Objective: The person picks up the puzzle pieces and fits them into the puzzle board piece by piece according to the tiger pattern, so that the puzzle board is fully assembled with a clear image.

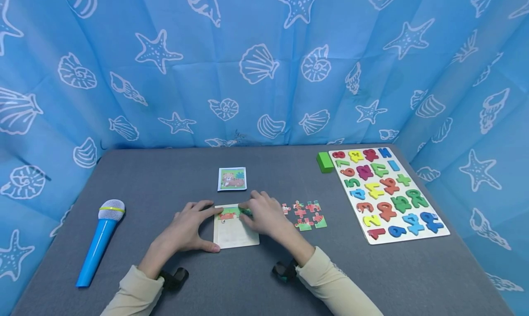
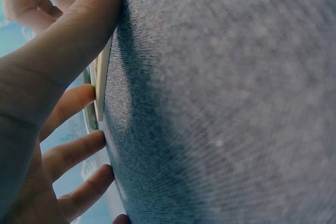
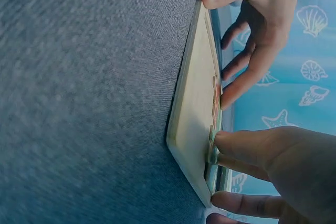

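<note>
A pale wooden puzzle tray (image 1: 236, 235) lies on the grey table (image 1: 165, 178) in front of me, with a few pieces set along its top edge. My left hand (image 1: 191, 226) rests flat at the tray's left side, thumb at the near corner and index finger at the far corner, steadying it. My right hand (image 1: 261, 215) presses a green puzzle piece (image 3: 212, 153) down at the tray's top right. In the right wrist view the tray (image 3: 193, 108) shows edge-on between the left hand (image 3: 262, 30) and the right hand (image 3: 273, 161). The left wrist view shows my left thumb (image 2: 68, 40) against the tray's edge (image 2: 100, 90).
Several loose puzzle pieces (image 1: 306, 214) lie just right of the tray. A small picture card (image 1: 232, 178) sits behind it. At the right are a number board (image 1: 388, 194) and a green block (image 1: 324, 162). A blue toy microphone (image 1: 99, 242) lies at the left. Blue curtains surround the table.
</note>
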A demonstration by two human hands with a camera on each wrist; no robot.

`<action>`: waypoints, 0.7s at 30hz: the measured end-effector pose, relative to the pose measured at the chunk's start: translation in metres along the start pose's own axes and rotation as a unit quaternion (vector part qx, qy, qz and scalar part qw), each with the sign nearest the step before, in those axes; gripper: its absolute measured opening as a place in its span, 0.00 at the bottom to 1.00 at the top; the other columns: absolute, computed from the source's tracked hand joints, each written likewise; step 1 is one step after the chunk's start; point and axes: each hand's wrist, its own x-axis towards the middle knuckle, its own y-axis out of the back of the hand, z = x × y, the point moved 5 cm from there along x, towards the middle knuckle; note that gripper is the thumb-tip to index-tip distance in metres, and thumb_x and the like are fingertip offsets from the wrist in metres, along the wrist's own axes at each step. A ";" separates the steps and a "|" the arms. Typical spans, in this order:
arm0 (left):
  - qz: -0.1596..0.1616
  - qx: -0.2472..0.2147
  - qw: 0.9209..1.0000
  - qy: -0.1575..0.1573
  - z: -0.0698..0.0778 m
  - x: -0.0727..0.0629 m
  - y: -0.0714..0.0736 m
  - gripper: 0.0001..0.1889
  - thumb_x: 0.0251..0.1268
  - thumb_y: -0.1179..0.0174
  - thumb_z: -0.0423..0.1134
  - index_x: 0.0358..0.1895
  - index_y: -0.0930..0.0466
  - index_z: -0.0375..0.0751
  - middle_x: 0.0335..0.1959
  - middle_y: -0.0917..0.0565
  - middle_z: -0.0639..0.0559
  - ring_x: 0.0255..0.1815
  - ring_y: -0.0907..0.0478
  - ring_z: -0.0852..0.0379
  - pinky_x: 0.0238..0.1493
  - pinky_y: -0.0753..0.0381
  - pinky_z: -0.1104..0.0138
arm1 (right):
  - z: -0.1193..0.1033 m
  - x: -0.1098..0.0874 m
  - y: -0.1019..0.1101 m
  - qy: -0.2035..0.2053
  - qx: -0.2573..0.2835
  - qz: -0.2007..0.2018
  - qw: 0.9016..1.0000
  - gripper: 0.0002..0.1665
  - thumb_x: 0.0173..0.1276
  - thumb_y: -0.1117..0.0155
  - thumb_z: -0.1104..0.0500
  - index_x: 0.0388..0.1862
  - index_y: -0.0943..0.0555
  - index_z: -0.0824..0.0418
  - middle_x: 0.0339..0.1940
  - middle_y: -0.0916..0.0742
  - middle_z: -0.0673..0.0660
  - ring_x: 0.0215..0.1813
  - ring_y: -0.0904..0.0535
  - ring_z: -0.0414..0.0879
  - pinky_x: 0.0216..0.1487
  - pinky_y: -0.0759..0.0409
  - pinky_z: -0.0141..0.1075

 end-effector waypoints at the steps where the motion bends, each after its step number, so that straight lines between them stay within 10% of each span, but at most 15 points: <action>1: 0.000 0.000 1.000 0.000 0.000 0.000 0.000 0.54 0.39 0.22 0.69 0.75 0.30 0.55 0.77 0.32 0.39 0.72 0.35 0.32 0.59 0.31 0.29 | 0.000 0.000 0.000 0.000 0.001 0.001 1.000 0.20 0.72 0.32 0.46 0.59 0.13 0.49 0.46 0.15 0.56 0.39 0.26 0.46 0.34 0.27 0.38; 21: -0.001 -0.002 1.000 0.000 -0.001 0.000 -0.001 0.54 0.38 0.22 0.69 0.75 0.30 0.56 0.76 0.32 0.40 0.71 0.34 0.32 0.59 0.30 0.31 | 0.004 -0.001 0.002 -0.002 0.013 0.021 1.000 0.15 0.68 0.28 0.50 0.52 0.10 0.52 0.40 0.16 0.55 0.36 0.27 0.45 0.30 0.30 0.34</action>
